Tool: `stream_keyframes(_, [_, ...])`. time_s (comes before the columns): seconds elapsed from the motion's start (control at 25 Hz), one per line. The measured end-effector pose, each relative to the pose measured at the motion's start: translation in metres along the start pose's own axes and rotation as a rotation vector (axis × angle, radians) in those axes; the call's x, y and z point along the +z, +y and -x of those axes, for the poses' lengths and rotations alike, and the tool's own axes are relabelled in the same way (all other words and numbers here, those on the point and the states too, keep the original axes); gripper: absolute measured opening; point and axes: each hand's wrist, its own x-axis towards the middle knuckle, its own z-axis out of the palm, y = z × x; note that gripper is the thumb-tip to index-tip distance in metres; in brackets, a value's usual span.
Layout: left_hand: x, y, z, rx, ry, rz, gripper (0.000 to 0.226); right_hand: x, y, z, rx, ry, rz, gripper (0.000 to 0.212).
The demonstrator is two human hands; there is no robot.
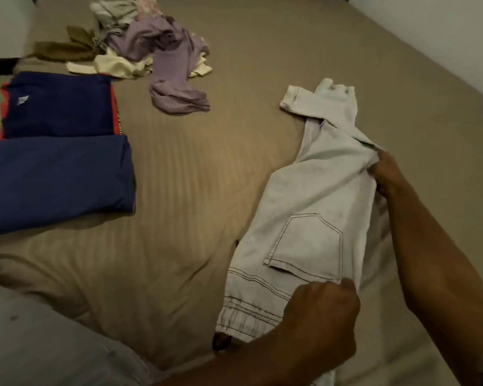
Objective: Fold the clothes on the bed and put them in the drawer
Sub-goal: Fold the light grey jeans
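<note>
Head view: pale jeans (313,207) lie on the tan bed (184,168), right of two folded navy garments (59,165). Left hand (321,313) grips the waistband end; right hand (385,171) pinches the leg's edge farther up.

Dim, warm indoor light with soft shadows in the bed's (179,190) folds; the picture is soft, blurred and bowed toward the edges.
</note>
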Motion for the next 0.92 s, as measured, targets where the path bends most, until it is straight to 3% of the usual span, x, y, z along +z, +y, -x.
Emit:
stream_keyframes(0.08, [0.020, 0.003, -0.001, -0.039, -0.139, -0.012, 0.054, 0.002, 0.037, -0.002, -0.100, -0.072, 0.373, 0.078])
stream_keyframes(0.16, [0.025, -0.004, 0.002, -0.103, -0.160, 0.096, 0.070, 0.015, 0.055, -0.014, -0.192, -0.050, 0.565, 0.086])
stream_keyframes(0.28, [0.010, -0.037, 0.014, -0.205, 0.141, 0.393, 0.058, 0.026, 0.046, -0.005, -0.246, 0.112, 0.728, 0.078])
stream_keyframes(0.36, [-0.008, -0.077, 0.024, -0.306, 0.429, 0.304, 0.041, 0.025, 0.038, 0.011, -0.208, 0.243, 0.738, 0.066])
stream_keyframes(0.44, [-0.023, -0.115, 0.040, -0.473, 0.517, 0.085, 0.052, 0.025, 0.029, 0.039, -0.159, 0.287, 0.704, 0.067])
stream_keyframes(0.56, [-0.021, -0.139, 0.062, -0.678, 0.276, 0.043, 0.077, 0.018, 0.027, 0.100, -0.086, 0.230, 0.596, 0.078])
stream_keyframes(0.72, [-0.007, -0.135, 0.071, -0.543, 0.148, 0.435, 0.054, 0.016, 0.026, 0.193, 0.008, 0.181, 0.474, 0.056])
stream_keyframes(0.8, [-0.004, -0.138, 0.067, -0.454, 0.085, 0.740, 0.043, 0.021, 0.021, 0.225, 0.061, 0.150, 0.500, 0.055])
stream_keyframes(0.92, [-0.012, -0.152, 0.071, -0.537, 0.088, 1.003, 0.034, 0.034, 0.008, 0.258, 0.154, 0.099, 0.459, 0.060])
